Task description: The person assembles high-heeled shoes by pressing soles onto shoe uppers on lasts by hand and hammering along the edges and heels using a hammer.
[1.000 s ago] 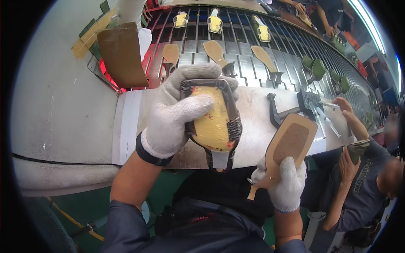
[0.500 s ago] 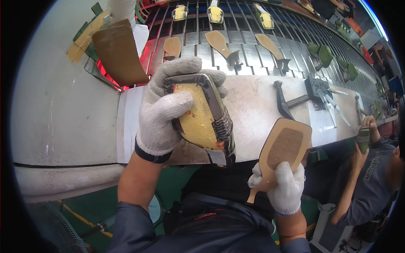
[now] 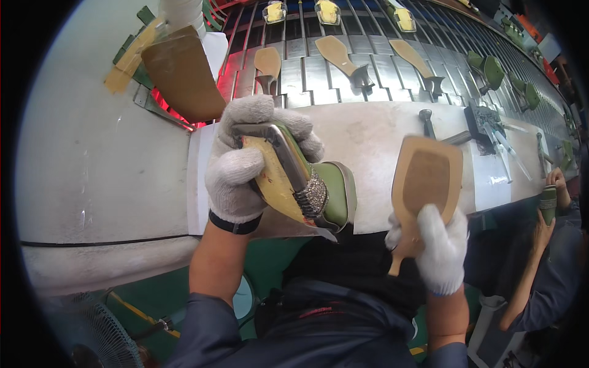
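My left hand (image 3: 238, 175), in a white knit glove, is closed around a green shoe upper (image 3: 336, 193) on a last, over the bench. Its yellowish underside faces partly up, and a glittering beaded band crosses its side. My gloved right hand (image 3: 445, 251) grips a tan shoe sole (image 3: 423, 175) by its narrow end. The sole's wide part points away from me, with a darker patch in the middle. Shoe and sole are held apart, side by side.
On the pale bench (image 3: 368, 135) lie a hammer (image 3: 427, 124), partly behind the sole, and a dark block (image 3: 481, 129) with brushes. Beyond, a slatted conveyor (image 3: 300, 73) carries soles and shoes. Brown cardboard (image 3: 183, 76) stands at left. A co-worker's hand (image 3: 543, 227) holds a green piece at right.
My left hand has tilted the shoe, so more of its green side shows. The sole in my right hand has risen and turned more upright. The whole view has shifted slightly.
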### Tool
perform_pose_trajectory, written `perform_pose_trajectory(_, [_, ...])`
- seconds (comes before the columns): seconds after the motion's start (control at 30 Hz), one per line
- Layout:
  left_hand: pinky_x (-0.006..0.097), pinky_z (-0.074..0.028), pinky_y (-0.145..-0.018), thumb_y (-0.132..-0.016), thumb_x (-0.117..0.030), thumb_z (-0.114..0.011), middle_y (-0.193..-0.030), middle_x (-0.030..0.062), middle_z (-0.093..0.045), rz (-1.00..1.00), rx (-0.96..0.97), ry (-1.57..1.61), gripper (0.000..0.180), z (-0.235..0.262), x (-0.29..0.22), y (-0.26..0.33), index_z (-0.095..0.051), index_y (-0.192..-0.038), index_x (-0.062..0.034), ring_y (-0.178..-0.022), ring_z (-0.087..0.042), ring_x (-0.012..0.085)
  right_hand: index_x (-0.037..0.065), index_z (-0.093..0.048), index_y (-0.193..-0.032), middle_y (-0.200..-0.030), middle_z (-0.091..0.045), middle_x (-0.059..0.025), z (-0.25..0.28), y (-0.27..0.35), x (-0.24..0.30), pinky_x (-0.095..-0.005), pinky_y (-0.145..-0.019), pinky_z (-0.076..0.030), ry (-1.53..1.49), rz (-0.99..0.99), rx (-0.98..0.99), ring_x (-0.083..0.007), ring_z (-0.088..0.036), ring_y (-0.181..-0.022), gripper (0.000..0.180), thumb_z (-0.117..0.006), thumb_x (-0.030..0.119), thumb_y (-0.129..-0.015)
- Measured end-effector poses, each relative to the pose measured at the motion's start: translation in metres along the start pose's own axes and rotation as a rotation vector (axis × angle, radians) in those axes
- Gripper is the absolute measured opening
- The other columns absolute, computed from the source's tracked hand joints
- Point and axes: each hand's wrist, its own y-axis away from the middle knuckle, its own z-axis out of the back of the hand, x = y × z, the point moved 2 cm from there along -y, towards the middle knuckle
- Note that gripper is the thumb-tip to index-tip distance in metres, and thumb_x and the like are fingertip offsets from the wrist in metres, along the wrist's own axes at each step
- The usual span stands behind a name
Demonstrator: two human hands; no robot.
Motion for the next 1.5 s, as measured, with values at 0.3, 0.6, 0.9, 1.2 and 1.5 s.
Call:
perform_pose_trajectory(0.3, [0.063, -0.059, -0.105, -0.101, -0.029, -0.081, -0.122, 0.0181, -0.077, -0.129, -0.074, 0.133, 0.049, 0.023, 0.003, 0.022, -0.064, -0.142, -0.0093, -0.107, -0.077, 0.036, -0.003, -0.069, -0.137, -0.128, -0.076, -0.0218, -0.004, -0.056, 0.017, -0.0433, -0.108, -0.056, 0.765, 0.684, -0.154, -0.0365, -0.072, -0.125, 0.051, -0.083, -0.002, -0.088])
perform_pose_trajectory(0.6, [0.054, -0.055, -0.103, -0.099, -0.063, -0.078, -0.103, 0.0021, -0.067, -0.192, 0.173, -0.078, 0.066, 0.027, 0.009, 0.012, -0.065, -0.142, -0.0133, -0.089, -0.063, 0.0207, 0.005, -0.078, -0.126, -0.127, -0.077, -0.0163, -0.083, -0.037, -0.004, -0.0568, -0.116, -0.048, 0.519, 0.797, 0.337, -0.0387, -0.071, -0.126, 0.051, -0.095, 0.018, -0.08])
perform_pose_trajectory(0.9, [0.056, -0.056, -0.102, -0.097, -0.083, -0.062, -0.091, 0.0125, -0.073, -0.291, -0.065, -0.181, 0.081, 0.03, 0.014, 0.03, -0.067, -0.12, -0.0046, -0.085, -0.072, 0.0289, 0.003, -0.074, -0.13, -0.133, -0.076, -0.0209, -0.096, -0.026, -0.018, -0.06, -0.125, -0.035, 0.562, 0.751, 0.277, -0.0435, -0.068, -0.133, 0.061, -0.097, 0.021, -0.075])
perform_pose_trajectory(1.2, [0.055, -0.053, -0.102, -0.104, -0.083, -0.046, -0.092, 0.0135, -0.074, -0.389, -0.049, -0.339, 0.084, 0.037, 0.009, 0.038, -0.065, -0.12, -0.0031, -0.083, -0.071, 0.0285, 0.006, -0.076, -0.124, -0.129, -0.078, -0.0178, -0.104, -0.023, -0.018, -0.0608, -0.125, -0.035, 0.596, 0.739, 0.272, -0.0419, -0.069, -0.129, 0.058, -0.096, 0.02, -0.072])
perform_pose_trajectory(1.5, [0.055, -0.052, -0.105, -0.109, -0.078, -0.042, -0.09, 0.0151, -0.074, -0.396, -0.125, -0.44, 0.08, 0.04, 0.012, 0.046, -0.064, -0.118, -0.0007, -0.082, -0.071, 0.027, 0.006, -0.076, -0.12, -0.128, -0.078, -0.0177, -0.109, -0.023, -0.018, -0.0623, -0.124, -0.035, 0.634, 0.726, 0.244, -0.0409, -0.072, -0.125, 0.053, -0.095, 0.018, -0.072])
